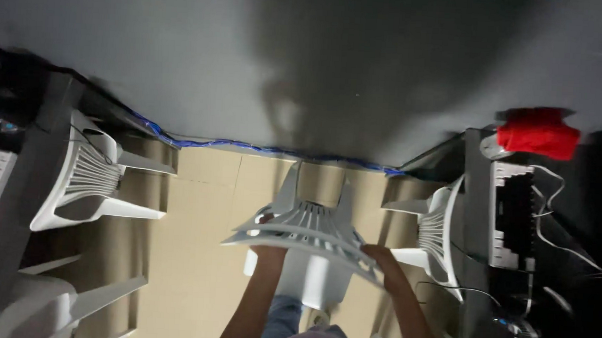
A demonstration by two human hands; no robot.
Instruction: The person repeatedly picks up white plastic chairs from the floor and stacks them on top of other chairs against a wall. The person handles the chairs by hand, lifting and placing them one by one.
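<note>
Bare forearms, blue jeans, pinkish top

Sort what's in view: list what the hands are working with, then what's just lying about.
In hand:
left hand
right hand
white plastic chair held by both

Lying about:
chair at left
chair at right
red cloth
keyboard
blue cable

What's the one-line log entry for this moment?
left hand: grips white plastic chair backrest | right hand: grips same backrest | chair: on tiled floor, facing wall

Both hands (268,247) grip white chair (304,228) backrest
</note>
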